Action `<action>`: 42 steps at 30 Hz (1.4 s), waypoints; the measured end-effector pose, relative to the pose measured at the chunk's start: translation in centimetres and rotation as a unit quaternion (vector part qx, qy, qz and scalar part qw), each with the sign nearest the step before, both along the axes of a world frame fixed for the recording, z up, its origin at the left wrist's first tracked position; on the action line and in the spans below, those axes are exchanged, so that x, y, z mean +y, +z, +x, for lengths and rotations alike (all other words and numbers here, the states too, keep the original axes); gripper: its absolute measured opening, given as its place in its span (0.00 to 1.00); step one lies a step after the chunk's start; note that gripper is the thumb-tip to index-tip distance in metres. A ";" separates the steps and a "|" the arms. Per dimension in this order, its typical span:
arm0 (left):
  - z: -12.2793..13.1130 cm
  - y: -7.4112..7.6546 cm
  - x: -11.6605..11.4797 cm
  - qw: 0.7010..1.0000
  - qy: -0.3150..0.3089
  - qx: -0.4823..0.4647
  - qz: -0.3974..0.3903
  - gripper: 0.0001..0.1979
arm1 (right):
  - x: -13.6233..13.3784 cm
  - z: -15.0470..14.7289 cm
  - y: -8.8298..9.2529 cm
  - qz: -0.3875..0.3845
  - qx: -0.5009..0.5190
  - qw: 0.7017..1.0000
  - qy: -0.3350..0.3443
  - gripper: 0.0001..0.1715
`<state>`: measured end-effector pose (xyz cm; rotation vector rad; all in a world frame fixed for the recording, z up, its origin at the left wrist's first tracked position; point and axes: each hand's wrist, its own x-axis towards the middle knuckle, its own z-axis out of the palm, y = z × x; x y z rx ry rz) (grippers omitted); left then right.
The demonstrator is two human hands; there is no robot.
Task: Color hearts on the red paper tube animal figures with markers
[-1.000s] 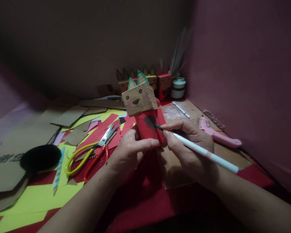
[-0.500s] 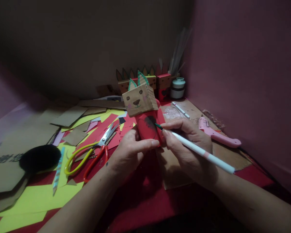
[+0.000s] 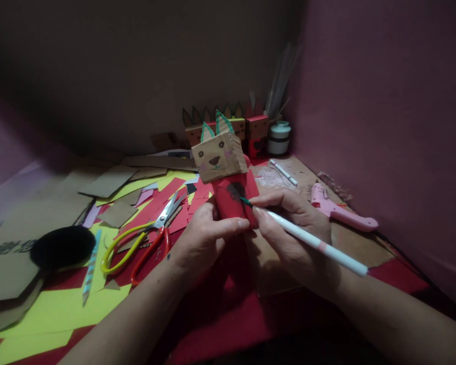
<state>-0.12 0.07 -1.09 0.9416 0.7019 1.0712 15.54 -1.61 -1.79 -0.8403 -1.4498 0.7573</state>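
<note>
A cardboard animal figure stands tilted in the middle, with a boxy tan head, green-edged ears, a drawn face and a red body. On the red front is a heart outline, its upper right part filled dark. My left hand is closed around the lower body, thumb across the front. Between thumb and fingers of my right hand is a white marker pen with a green tip. That tip touches or nearly touches the right edge of the dark patch; the exact contact is unclear.
Scissors with yellow and red handles lie left, near a striped pencil, a black oval and paper scraps. A pink glue gun lies right. Similar figures and a pale jar stand at the back.
The marker's tip has shifted slightly left and down along the heart, my right hand moving a little with it. My left hand and the figure stay nearly still.
</note>
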 end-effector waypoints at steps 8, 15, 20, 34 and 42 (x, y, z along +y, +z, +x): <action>0.1 0.0 0.1 1.000 0.007 0.014 -0.005 0.14 | 0.1 0.0 0.2 -0.020 -0.001 0.998 -0.053 0.02; 0.1 0.1 -0.1 0.999 0.003 0.042 0.019 0.12 | -0.1 -0.2 0.4 -0.039 0.003 0.998 -0.044 0.03; 0.2 0.4 -0.2 0.998 0.006 0.061 0.030 0.11 | 0.0 -0.4 0.6 -0.056 0.009 0.996 -0.070 0.02; 0.0 0.5 -0.3 0.994 0.018 0.099 0.044 0.10 | -0.2 -0.3 0.3 -0.043 0.006 0.998 -0.038 0.02; 0.3 0.8 -0.4 0.995 0.013 0.090 0.029 0.10 | 0.0 -0.2 0.2 -0.036 -0.001 0.999 -0.027 0.02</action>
